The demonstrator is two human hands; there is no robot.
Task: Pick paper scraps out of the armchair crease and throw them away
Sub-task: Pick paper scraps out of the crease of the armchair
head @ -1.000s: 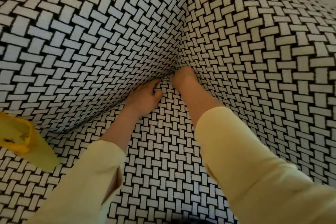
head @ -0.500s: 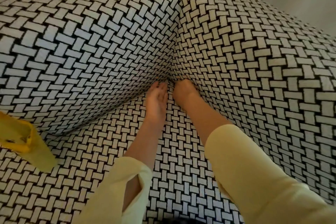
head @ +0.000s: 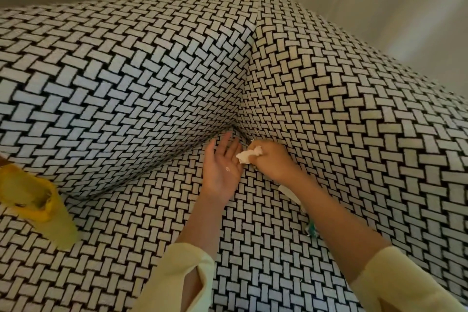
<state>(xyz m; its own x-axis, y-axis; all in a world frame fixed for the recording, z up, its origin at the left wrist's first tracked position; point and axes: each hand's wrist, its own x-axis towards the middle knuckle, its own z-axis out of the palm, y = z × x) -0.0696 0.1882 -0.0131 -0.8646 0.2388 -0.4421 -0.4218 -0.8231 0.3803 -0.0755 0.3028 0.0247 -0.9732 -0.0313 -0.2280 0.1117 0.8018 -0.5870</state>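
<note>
Nearest the camera, both forearms in pale yellow sleeves (head: 177,276) extend over the armchair seat (head: 131,248). Beside the right forearm, a greenish scrap (head: 312,229) and a white strip (head: 291,194) lie in the seat-to-armrest crease, uncollected. Hazard: forearm pressure can drive both deeper into the gap.

At the left edge, a yellow container (head: 30,200) rests on the seat, well apart from both hands. Its mouth shows dark specks; no paper is visible inside, and the rest of its contents cannot be determined.

Farther in, the left hand (head: 221,170) lies palm up with fingers straight, and a small white fragment (head: 227,169) sits loose on the palm. The right hand (head: 274,163) pinches a crumpled paper scrap (head: 249,154) at the edge of that palm, near the corner crease (head: 239,132).

Hazard: the fragment is unsecured, so any tilt of the palm can drop it back toward the crease. Hazard: the carry to the container crosses the open seat, and a loose pinch can shed pieces onto the busy pattern, where they are hard to spot.
</note>
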